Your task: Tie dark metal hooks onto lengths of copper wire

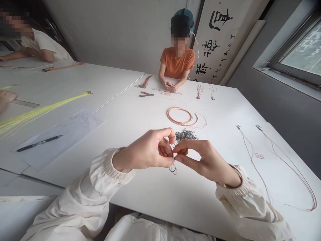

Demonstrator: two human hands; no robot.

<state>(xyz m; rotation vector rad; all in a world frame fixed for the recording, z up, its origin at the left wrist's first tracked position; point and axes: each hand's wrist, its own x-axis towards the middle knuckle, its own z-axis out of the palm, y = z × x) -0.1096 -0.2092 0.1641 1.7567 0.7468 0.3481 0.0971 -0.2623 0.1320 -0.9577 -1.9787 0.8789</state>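
Note:
My left hand (147,150) and my right hand (200,159) meet above the near part of the white table (155,197). Both pinch a thin cord loop (173,169) that hangs down between the fingertips. Just beyond my fingers lies a small pile of dark metal hooks (186,135). Farther out rests a coil of copper-coloured cord (181,117).
Long cords with end clasps (281,160) trail across the right of the table. Red-handled pliers (145,94) and a ruler (167,91) lie near a person in an orange shirt (177,63) opposite. Left are a yellow thread bundle (45,108), paper and a black pen (38,143).

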